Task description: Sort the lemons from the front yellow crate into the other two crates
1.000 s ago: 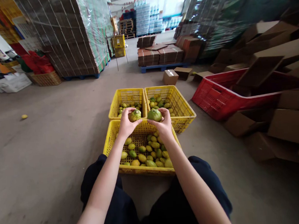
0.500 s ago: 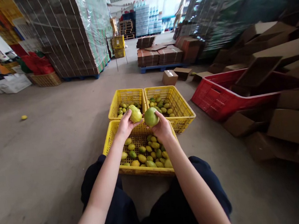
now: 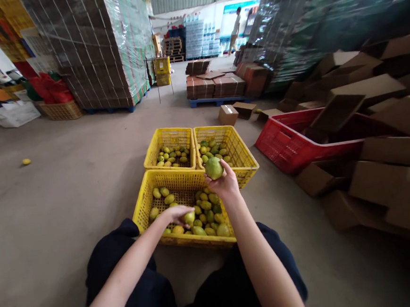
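Low inside the near yellow crate (image 3: 143,201), my left hand (image 3: 177,214) has its fingers round a yellow-green fruit (image 3: 189,218), among several others lying there. My right hand (image 3: 225,182) holds a round green fruit (image 3: 214,168) up over the far rim of that crate. Behind stand two more yellow crates side by side, the back left crate (image 3: 148,153) and the back right crate (image 3: 245,152), both with green and yellow fruits in them.
A red crate (image 3: 278,143) with cardboard in it stands at the right, beside piled cardboard boxes (image 3: 380,177). One yellow fruit (image 3: 26,162) lies on the floor at the left. Flattened cartons (image 3: 228,85) rest on a blue pallet. Far back is a person (image 3: 235,30).
My left hand has gone down into the near crate with the yellow-green fruit. My right hand still holds the green fruit, slightly lower in view. The view has shifted, and the distant person has moved left.
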`<action>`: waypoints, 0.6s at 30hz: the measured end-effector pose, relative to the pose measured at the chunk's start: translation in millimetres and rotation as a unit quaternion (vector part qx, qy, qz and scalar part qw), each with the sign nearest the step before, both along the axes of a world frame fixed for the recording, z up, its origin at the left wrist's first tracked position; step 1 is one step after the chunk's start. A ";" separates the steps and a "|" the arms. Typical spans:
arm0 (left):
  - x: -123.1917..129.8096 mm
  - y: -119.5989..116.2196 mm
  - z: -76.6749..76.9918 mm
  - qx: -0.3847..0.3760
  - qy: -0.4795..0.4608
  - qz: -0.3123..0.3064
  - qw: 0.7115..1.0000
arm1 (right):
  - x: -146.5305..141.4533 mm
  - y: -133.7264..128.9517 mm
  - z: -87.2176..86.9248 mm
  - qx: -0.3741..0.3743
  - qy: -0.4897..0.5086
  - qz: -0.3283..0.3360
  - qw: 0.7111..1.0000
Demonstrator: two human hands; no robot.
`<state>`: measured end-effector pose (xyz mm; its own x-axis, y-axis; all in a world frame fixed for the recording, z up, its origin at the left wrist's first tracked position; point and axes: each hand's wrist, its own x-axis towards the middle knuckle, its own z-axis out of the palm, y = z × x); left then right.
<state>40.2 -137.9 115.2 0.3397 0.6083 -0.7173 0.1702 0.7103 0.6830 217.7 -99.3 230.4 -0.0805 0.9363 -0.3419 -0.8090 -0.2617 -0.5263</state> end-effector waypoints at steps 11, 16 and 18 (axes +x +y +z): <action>-37.7 107.2 76.2 0.107 0.051 0.146 0.982 | 13.7 6.2 -0.6 -0.076 -0.002 -0.031 0.997; -55.2 115.5 128.8 0.188 0.116 0.264 0.939 | 11.0 11.5 -10.4 -0.060 -0.014 -0.005 0.998; -61.8 87.2 120.9 0.175 0.122 0.197 0.957 | 10.7 12.7 -14.0 -0.046 -0.026 -0.016 0.998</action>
